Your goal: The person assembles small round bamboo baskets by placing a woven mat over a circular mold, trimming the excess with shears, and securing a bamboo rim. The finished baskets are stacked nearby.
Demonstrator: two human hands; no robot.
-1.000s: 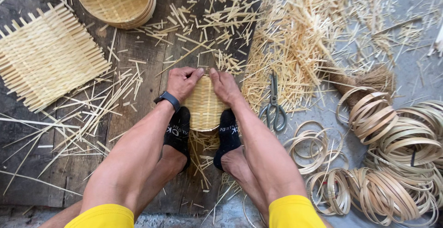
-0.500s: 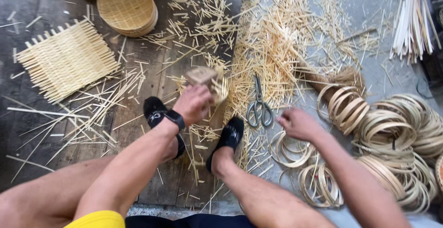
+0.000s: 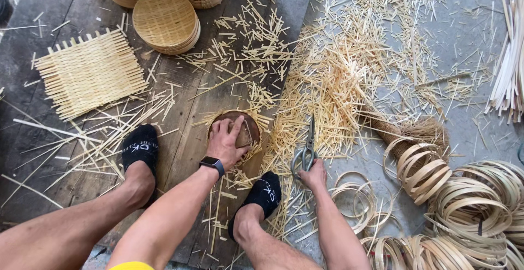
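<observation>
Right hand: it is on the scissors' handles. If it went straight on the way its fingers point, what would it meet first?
The right hand points up the scissors. Going straight on, it would probably slide along the blades into the heap of pale cut bamboo slivers beyond, though depth is uncertain.

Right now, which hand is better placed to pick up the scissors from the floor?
The right hand. It already rests at the handles of the scissors, beside the right foot. The left hand is busy pressing down on the round brown piece on the wooden boards, away from the scissors.
</observation>
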